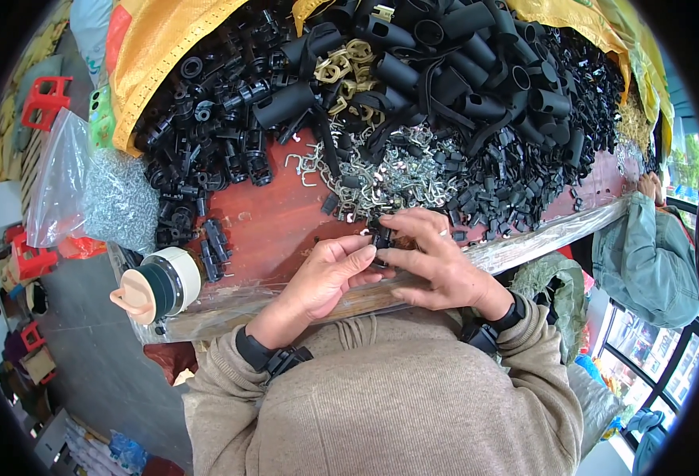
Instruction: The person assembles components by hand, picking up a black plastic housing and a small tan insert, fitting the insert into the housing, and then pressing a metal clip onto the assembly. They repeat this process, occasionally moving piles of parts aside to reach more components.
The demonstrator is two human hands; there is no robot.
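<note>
Both hands meet over the front edge of a red work table (262, 214). My left hand (325, 274) has thumb and fingers pinched at the lower end of a small black plastic part (381, 233). The fingers of my right hand (440, 258) curl over the same part from the other side. Much of the part is hidden by the fingers. Just beyond it lies a heap of bent silver metal hooks (405, 170), some with pinkish tips. Small black plastic pieces (484, 186) are piled to the right of the hooks.
Large black tubes (476, 59) and gold-coloured rings (349, 63) fill the back. Black assembled parts (242, 103) cover the left, with several more (214, 250) nearer. A lidded cup (175, 282) stands by a bag of small metal pieces (119, 202). Another person (651, 262) is at right.
</note>
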